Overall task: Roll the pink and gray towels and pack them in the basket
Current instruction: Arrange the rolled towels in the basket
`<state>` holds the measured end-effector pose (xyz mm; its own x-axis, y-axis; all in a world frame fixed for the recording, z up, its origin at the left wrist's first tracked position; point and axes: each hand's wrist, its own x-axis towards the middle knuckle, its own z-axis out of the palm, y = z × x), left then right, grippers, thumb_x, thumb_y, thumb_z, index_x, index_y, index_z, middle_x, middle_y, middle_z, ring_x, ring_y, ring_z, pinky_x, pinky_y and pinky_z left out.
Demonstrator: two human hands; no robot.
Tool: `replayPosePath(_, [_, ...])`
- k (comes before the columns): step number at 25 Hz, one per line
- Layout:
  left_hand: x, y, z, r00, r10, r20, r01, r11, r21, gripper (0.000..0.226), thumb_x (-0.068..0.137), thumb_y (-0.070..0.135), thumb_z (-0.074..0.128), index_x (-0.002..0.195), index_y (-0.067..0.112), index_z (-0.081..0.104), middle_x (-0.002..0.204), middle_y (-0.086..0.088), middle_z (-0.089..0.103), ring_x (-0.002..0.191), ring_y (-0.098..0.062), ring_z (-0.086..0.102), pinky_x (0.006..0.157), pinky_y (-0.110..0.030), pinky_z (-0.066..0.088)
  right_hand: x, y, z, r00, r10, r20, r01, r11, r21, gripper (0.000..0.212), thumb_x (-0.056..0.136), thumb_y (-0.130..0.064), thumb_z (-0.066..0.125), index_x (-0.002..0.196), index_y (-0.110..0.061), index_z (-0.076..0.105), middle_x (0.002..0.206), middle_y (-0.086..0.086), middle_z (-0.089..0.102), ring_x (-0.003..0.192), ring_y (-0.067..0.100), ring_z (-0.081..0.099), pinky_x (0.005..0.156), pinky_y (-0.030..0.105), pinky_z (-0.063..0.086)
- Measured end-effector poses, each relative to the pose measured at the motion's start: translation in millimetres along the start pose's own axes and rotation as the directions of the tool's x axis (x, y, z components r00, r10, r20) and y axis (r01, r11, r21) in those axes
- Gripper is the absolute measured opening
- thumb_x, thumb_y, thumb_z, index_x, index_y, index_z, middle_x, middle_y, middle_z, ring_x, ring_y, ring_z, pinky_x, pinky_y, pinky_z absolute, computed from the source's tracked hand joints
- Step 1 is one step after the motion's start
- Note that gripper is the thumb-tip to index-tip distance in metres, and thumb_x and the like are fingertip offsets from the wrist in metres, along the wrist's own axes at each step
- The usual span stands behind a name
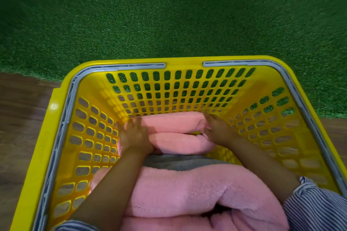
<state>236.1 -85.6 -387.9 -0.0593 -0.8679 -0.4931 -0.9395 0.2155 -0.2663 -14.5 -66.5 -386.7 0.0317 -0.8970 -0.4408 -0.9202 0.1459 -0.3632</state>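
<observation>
Seating pink roll at far wall of yellow basket [62, 88].
Left hand [134, 135] and right hand [218, 128] pressing opposite ends of pink towel roll [174, 130], fingers mostly straight; long axis left-right along far wall; gray towel [180, 163] just nearer, another pink towel [178, 191] nearest.

No text, label, brand, number or sign can be read anywhere in this view; nothing legible is shown.

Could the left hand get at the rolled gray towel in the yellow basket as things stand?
Probably yes, partly. The rolled gray towel shows as an open strip between pink rolled towels, just behind the left hand, which rests on the far pink towel inside the yellow plastic basket.
</observation>
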Motion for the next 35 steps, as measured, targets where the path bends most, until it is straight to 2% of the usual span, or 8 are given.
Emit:
replayPosePath(5, [-34.2, -10.1, -48.9, 0.97, 0.075, 0.233, 0.001, 0.951, -0.309, 0.07, 0.078, 0.064, 0.056, 0.136, 0.029, 0.04, 0.142, -0.003, 0.045, 0.131, -0.026, 0.042, 0.112, -0.05, 0.024, -38.2, -35.8, -67.7, 0.989, 0.031, 0.146, -0.026, 0.999, -0.035, 0.035, 0.092, -0.028, 0.052, 0.122, -0.011, 0.056, 0.129, 0.009, 0.055, 0.116, 0.022, 0.05, 0.088, 0.026, 0.038])
replayPosePath(10, [-125.5, -43.3, -71.2, 0.891, 0.427, 0.155, -0.214, 0.695, -0.687, 0.067, 0.062, 0.084, 0.046, 0.11, 0.038, 0.054, 0.111, 0.013, 0.062, 0.102, -0.008, 0.056, 0.091, -0.033, 0.047, -143.3, -91.9, -127.2, 0.958, -0.192, 0.214, 0.173, 0.979, 0.105, 0.054, 0.084, -0.065, 0.04, 0.102, -0.018, 0.063, 0.096, -0.003, 0.063, 0.085, 0.005, 0.056, 0.076, 0.017, 0.043])
replayPosePath(15, [-181.6, -82.9, -57.7, 0.81, 0.559, 0.177, -0.308, 0.663, -0.683, 0.101, 0.047, 0.052, 0.085, 0.121, 0.065, 0.017, 0.132, 0.026, 0.035, 0.119, -0.003, 0.043, 0.097, -0.026, 0.044, -217.3, -96.1, -124.0, 0.876, -0.111, 0.469, 0.232, 0.95, -0.208, 0.121, 0.059, -0.051, 0.079, 0.146, -0.034, -0.003, 0.151, -0.024, -0.006, 0.139, 0.006, 0.01, 0.111, 0.03, 0.023])
replayPosePath(20, [-191.4, -85.7, -61.9, 0.849, 0.48, 0.221, -0.362, 0.834, -0.417, 0.148, 0.021, 0.073, 0.074, 0.141, 0.056, -0.01, 0.154, 0.018, -0.003, 0.142, -0.02, 0.02, 0.109, -0.042, 0.034, -226.6, -99.9, -84.3, 0.968, -0.141, 0.206, 0.223, 0.861, -0.457, 0.129, 0.054, -0.039, 0.081, 0.144, -0.028, -0.01, 0.149, 0.003, 0.01, 0.13, 0.031, 0.024, 0.095, 0.046, 0.043])
replayPosePath(25, [-194.3, -80.4, -72.2, 0.887, 0.422, 0.187, -0.386, 0.901, -0.198, 0.151, 0.022, 0.085, 0.055, 0.148, 0.037, -0.013, 0.158, 0.008, 0.003, 0.145, -0.032, 0.008, 0.115, -0.053, 0.001, -220.8, -87.9, -110.6, 0.954, -0.277, 0.118, 0.301, 0.865, -0.402, 0.107, 0.058, -0.055, 0.067, 0.144, -0.032, 0.007, 0.135, -0.003, 0.03, 0.116, 0.019, 0.037, 0.091, 0.035, 0.044])
replayPosePath(30, [-175.5, -74.1, -60.9, 0.866, 0.5, 0.025, -0.492, 0.859, -0.142, 0.145, 0.048, 0.072, 0.076, 0.148, 0.028, -0.019, 0.159, 0.007, 0.007, 0.147, -0.012, 0.003, 0.114, -0.045, -0.017, -201.2, -78.3, -160.0, 0.923, -0.379, -0.072, 0.33, 0.872, -0.362, 0.094, 0.045, -0.056, 0.058, 0.133, -0.038, 0.034, 0.105, -0.012, 0.044, 0.101, 0.015, 0.05, 0.081, 0.033, 0.048])
replayPosePath(32, [-171.3, -67.4, -56.4, 0.866, 0.494, -0.079, -0.499, 0.842, -0.206, 0.134, 0.057, 0.067, 0.074, 0.15, 0.026, -0.012, 0.158, 0.009, 0.015, 0.146, -0.011, 0.01, 0.116, -0.038, -0.014, -192.0, -74.4, -165.8, 0.918, -0.388, -0.075, 0.341, 0.874, -0.347, 0.091, 0.043, -0.055, 0.058, 0.131, -0.039, 0.036, 0.104, -0.014, 0.045, 0.1, 0.013, 0.05, 0.082, 0.033, 0.047])
replayPosePath(35, [-150.1, -73.6, -69.1, 0.832, 0.401, -0.384, -0.515, 0.815, -0.266, 0.104, 0.063, 0.052, 0.076, 0.146, 0.036, 0.015, 0.135, 0.013, 0.048, 0.123, -0.017, 0.047, 0.105, -0.032, 0.033, -176.1, -64.0, -173.0, 0.923, -0.359, -0.136, 0.318, 0.914, -0.251, 0.091, 0.043, -0.056, 0.059, 0.13, -0.042, 0.038, 0.108, -0.015, 0.046, 0.101, 0.009, 0.05, 0.083, 0.029, 0.046])
